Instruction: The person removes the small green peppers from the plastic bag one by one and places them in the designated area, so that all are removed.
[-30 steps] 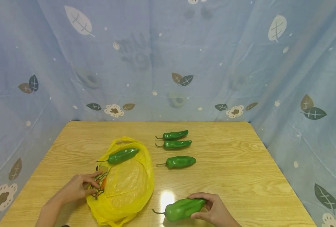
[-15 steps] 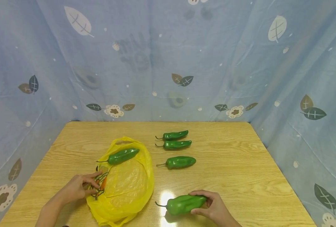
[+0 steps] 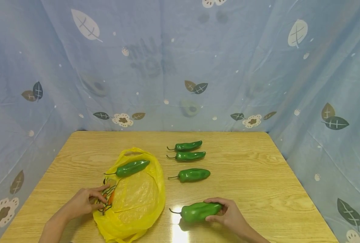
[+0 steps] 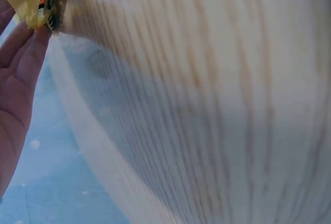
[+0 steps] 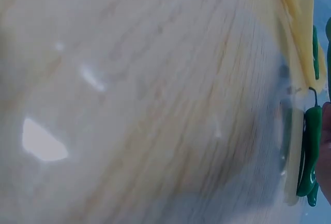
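My right hand [image 3: 230, 217] grips a big green pepper [image 3: 195, 212] by its narrow end, its thin stem pointing left, close over the front of the table. Only slivers of that hand [image 5: 326, 151] and the held pepper [image 5: 329, 30] show in the right wrist view. At the left, my left hand [image 3: 85, 202] holds the printed edge of a yellow plastic bag [image 3: 160, 192], whose mouth is spread wide. Fingers and the bag edge [image 4: 36, 14] meet at the upper left of the left wrist view. One green pepper [image 3: 133, 168] lies on the bag's far side.
Right of the bag, three more green peppers lie in a column: the far one [image 3: 188, 145], the middle one [image 3: 190, 156] and the near one [image 3: 194, 174]. The wood-grain table [image 3: 258, 182] is shiny, with a blue patterned curtain [image 3: 180, 60] around it.
My right hand has moved the pepper slightly away from me and to the right. My left hand and the bag have stayed in place.
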Available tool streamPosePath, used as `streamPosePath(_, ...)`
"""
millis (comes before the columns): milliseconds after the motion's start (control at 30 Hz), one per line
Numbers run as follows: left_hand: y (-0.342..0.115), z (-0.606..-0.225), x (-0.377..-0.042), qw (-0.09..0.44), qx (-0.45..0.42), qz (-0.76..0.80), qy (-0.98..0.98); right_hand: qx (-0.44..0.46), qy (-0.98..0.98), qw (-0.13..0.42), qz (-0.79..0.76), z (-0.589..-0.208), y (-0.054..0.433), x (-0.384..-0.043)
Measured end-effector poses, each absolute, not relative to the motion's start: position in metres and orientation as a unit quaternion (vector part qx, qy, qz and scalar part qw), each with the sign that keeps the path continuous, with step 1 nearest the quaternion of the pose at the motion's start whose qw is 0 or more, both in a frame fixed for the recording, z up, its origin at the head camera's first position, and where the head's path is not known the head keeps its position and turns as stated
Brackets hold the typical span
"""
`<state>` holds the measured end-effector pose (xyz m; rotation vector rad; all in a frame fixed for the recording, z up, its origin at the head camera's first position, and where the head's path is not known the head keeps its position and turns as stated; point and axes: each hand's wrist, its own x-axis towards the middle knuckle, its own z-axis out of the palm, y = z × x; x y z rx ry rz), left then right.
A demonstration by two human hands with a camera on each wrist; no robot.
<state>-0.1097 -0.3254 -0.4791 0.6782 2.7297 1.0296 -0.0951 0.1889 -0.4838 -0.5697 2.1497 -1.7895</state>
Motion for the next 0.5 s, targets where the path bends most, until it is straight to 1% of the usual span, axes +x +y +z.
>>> streamPosePath(200, -0.327, -0.48, -0.11, 0.071, 0.23, 0.349, 0.906, -0.174, 0.747, 0.161, -0.621, -0.484, 0.19, -0.11)
streamPosePath(500, -0.326, -0.48, -0.11, 0.08, 0.227, 0.362, 0.901, -0.177, 0.765, 0.145, -0.601, -0.493, 0.194, -0.137)
